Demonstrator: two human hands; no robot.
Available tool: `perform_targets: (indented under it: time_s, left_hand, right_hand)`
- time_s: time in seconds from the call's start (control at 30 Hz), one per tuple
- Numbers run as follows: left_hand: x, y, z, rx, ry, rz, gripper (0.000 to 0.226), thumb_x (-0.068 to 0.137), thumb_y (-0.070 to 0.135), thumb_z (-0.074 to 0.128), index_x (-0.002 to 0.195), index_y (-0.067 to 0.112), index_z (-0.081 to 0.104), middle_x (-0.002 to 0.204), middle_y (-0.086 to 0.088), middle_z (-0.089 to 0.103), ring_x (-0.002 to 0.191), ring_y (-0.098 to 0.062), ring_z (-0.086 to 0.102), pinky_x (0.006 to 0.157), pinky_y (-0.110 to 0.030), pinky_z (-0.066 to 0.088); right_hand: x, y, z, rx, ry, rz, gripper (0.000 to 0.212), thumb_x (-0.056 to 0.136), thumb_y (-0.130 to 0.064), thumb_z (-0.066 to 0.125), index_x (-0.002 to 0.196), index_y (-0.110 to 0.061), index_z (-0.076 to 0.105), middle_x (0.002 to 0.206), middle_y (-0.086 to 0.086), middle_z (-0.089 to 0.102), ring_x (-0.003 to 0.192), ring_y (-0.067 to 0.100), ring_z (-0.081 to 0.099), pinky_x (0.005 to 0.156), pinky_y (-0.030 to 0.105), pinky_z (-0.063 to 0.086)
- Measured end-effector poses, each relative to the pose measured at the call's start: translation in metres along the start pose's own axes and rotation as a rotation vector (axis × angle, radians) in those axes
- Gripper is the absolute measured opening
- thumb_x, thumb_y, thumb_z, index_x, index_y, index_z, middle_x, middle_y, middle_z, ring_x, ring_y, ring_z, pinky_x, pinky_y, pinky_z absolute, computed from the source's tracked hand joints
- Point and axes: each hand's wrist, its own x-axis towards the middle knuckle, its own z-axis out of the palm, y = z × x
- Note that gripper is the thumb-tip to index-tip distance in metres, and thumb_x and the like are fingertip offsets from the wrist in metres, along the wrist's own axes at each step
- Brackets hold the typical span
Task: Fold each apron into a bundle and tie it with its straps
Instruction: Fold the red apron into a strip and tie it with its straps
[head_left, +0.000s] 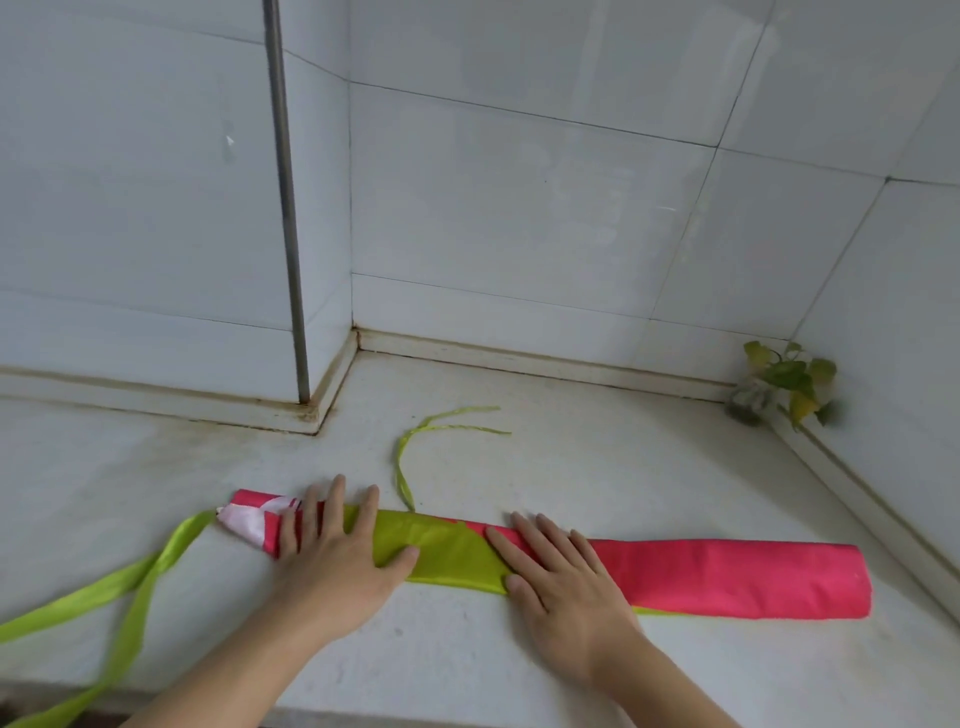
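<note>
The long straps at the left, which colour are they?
Lime green; the straps show best in the head view.

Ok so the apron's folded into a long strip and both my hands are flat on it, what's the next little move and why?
Probably fold the pink right end over toward the middle. The apron lies as a long narrow strip on the counter, too long for a bundle, while the left hand and right hand press it flat. The wide green straps trail off its left end, free for tying afterwards.
</note>
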Motion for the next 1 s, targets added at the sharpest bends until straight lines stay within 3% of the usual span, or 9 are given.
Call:
perform_targets:
  time_s: [0.13,0.2,0.3,0.4,0.47,0.53,0.63,0.8,1.0]
  left_hand:
    - [0.017,0.011,-0.003,-0.099,0.407,0.142,0.06,0.075,0.056,0.062,0.124,0.023,0.067,0.138,-0.003,0.05,0.134,-0.028,0.045,0.118,-0.046,0.023]
    - [0.029,0.023,-0.01,-0.152,0.43,0.102,0.037,0.083,0.055,0.066,0.102,0.024,0.069,0.113,0.001,0.056,0.113,-0.026,0.055,0.107,-0.041,0.037]
    - [0.048,0.035,-0.019,-0.201,0.238,-0.087,0.034,0.092,0.059,0.062,0.097,0.026,0.067,0.109,-0.001,0.06,0.108,-0.027,0.058,0.1,-0.042,0.047]
    - [0.062,0.032,-0.019,-0.316,0.225,-0.168,0.015,0.092,0.036,0.067,0.084,0.025,0.073,0.096,-0.001,0.069,0.092,-0.029,0.067,0.084,-0.039,0.054]
    - [0.068,0.03,-0.018,-0.402,0.209,-0.215,0.029,0.087,0.026,0.067,0.061,0.014,0.063,0.068,0.001,0.065,0.074,-0.031,0.068,0.067,-0.033,0.05]
    - [0.071,0.032,-0.021,-0.543,0.191,-0.248,0.028,0.088,0.025,0.066,0.064,0.009,0.065,0.061,0.0,0.066,0.071,-0.03,0.067,0.068,-0.034,0.053]
    - [0.075,0.033,-0.026,-0.876,0.192,-0.223,0.005,0.09,0.021,0.069,0.086,0.019,0.068,0.083,0.002,0.074,0.088,-0.026,0.07,0.084,-0.04,0.056]
    - [0.068,0.033,-0.047,-1.295,0.197,-0.12,0.012,0.09,0.013,0.079,0.1,0.019,0.075,0.097,0.0,0.078,0.097,-0.018,0.072,0.076,-0.025,0.049]
    - [0.06,0.027,-0.074,-1.587,0.259,-0.099,0.018,0.092,0.006,0.076,0.107,0.014,0.074,0.094,-0.009,0.077,0.094,-0.024,0.072,0.091,-0.037,0.058]
  right_hand:
    - [0.004,-0.002,-0.004,0.017,-0.064,0.023,0.063,0.089,-0.067,-0.013,0.151,-0.067,-0.011,0.163,-0.034,-0.024,0.154,0.002,-0.025,0.124,0.034,-0.015]
    - [0.004,-0.004,-0.006,0.014,-0.072,0.027,0.061,0.091,-0.065,-0.01,0.152,-0.066,-0.011,0.163,-0.033,-0.024,0.153,0.001,-0.026,0.124,0.035,-0.015]
    - [0.003,-0.001,-0.005,0.027,-0.057,0.014,0.061,0.091,-0.067,-0.01,0.152,-0.066,-0.011,0.164,-0.032,-0.022,0.153,0.003,-0.026,0.123,0.034,-0.016]
    - [0.004,-0.001,-0.001,0.055,-0.024,-0.002,0.061,0.09,-0.069,-0.011,0.151,-0.067,-0.011,0.165,-0.031,-0.018,0.155,0.006,-0.023,0.122,0.034,-0.016]
    - [0.004,0.0,0.0,0.048,-0.019,0.003,0.062,0.09,-0.068,-0.011,0.153,-0.066,-0.01,0.166,-0.03,-0.016,0.155,0.004,-0.022,0.123,0.035,-0.015]
    - [0.004,0.001,0.002,0.051,-0.005,0.008,0.065,0.091,-0.068,-0.011,0.155,-0.063,-0.005,0.168,-0.03,-0.012,0.156,0.004,-0.018,0.124,0.036,-0.013]
    - [0.004,0.001,0.002,0.042,0.003,0.01,0.066,0.091,-0.067,-0.012,0.156,-0.062,-0.003,0.168,-0.03,-0.009,0.157,0.003,-0.015,0.125,0.036,-0.012]
    - [0.004,0.0,0.002,0.028,0.01,0.015,0.057,0.099,-0.066,-0.008,0.156,-0.063,-0.005,0.169,-0.028,-0.009,0.157,0.003,-0.015,0.125,0.036,-0.013]
    - [0.004,0.002,0.005,0.015,0.029,0.008,0.053,0.105,-0.057,0.011,0.156,-0.062,-0.005,0.17,-0.027,-0.005,0.158,0.005,-0.011,0.125,0.036,-0.011]
